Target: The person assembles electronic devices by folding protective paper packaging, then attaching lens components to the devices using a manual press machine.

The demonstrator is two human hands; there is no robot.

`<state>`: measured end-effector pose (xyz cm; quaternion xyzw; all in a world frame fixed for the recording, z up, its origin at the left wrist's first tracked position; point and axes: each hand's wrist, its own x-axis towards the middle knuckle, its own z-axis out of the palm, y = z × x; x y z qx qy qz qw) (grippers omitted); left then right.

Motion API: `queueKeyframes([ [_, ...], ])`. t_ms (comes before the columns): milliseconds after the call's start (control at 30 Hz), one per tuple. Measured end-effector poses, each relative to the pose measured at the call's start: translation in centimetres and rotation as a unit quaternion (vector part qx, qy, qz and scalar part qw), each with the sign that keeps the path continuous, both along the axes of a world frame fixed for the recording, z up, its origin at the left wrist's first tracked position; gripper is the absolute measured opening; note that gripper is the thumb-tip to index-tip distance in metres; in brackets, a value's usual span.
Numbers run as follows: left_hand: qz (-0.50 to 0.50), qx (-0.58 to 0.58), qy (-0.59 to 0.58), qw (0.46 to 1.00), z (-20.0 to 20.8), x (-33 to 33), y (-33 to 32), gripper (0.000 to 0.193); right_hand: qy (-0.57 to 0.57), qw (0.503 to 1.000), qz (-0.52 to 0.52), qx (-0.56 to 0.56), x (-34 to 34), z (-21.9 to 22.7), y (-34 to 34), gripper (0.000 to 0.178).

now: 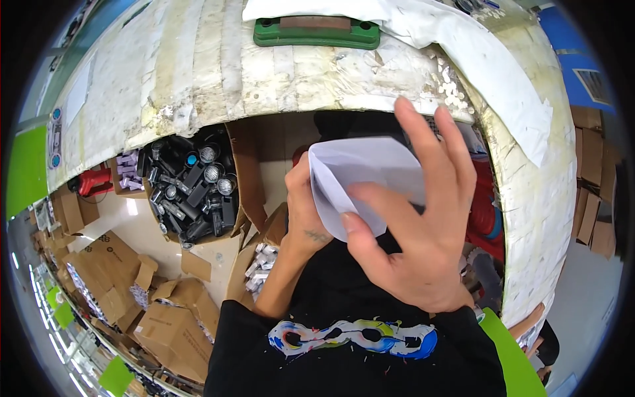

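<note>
A folded white paper piece (360, 173), bent open like a small box or pouch, is held between both hands in front of my chest. My right hand (423, 225) grips its right side, thumb pressed on the front flap and fingers spread behind it. My left hand (305, 210) holds the left edge from behind, mostly hidden by the paper. Below the hands I see my black top with a coloured print (354, 334).
A worn white work table (264, 73) curves across the top, with a green holder (317, 33) and a white sheet (503, 79) on it. Under it sit a cardboard box of black cylindrical parts (195, 188), a smaller box of small packets (259, 264), and several cartons (132, 291).
</note>
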<state>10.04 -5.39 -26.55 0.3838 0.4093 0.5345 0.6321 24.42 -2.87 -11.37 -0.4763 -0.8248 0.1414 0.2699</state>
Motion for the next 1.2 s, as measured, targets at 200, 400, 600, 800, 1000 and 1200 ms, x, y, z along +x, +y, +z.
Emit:
queueKeyframes([
  [200, 0.041, 0.035, 0.013, 0.998, 0.2, -0.7, -1.2, 0.09, 0.02, 0.999, -0.013, -0.025, 0.0, 0.0, 0.2, 0.018],
  [400, 0.094, 0.07, 0.034, 0.992, -0.8, 1.2, 0.8, 0.091, 0.081, 0.997, 0.0, 0.003, 0.2, -0.7, 0.1, 0.018],
  [600, 0.143, 0.11, 0.051, 0.982, -0.4, 0.9, -0.2, 0.092, 0.165, 0.986, 0.024, 0.019, 0.7, -1.3, 0.3, 0.021],
  [800, 0.198, 0.152, 0.067, 0.966, 0.7, 0.6, -3.0, 0.093, 0.188, 0.982, 0.018, 0.029, 1.0, -1.3, 0.6, 0.02],
  [1000, 0.256, 0.197, 0.083, 0.943, 0.4, 0.5, -2.0, 0.093, 0.193, 0.981, 0.017, 0.022, 1.2, -1.7, 0.8, 0.018],
  [1200, 0.223, 0.162, 0.13, 0.952, 0.6, -0.2, -2.6, 0.095, 0.229, 0.971, 0.05, -0.042, 1.4, -1.5, 1.2, 0.02],
])
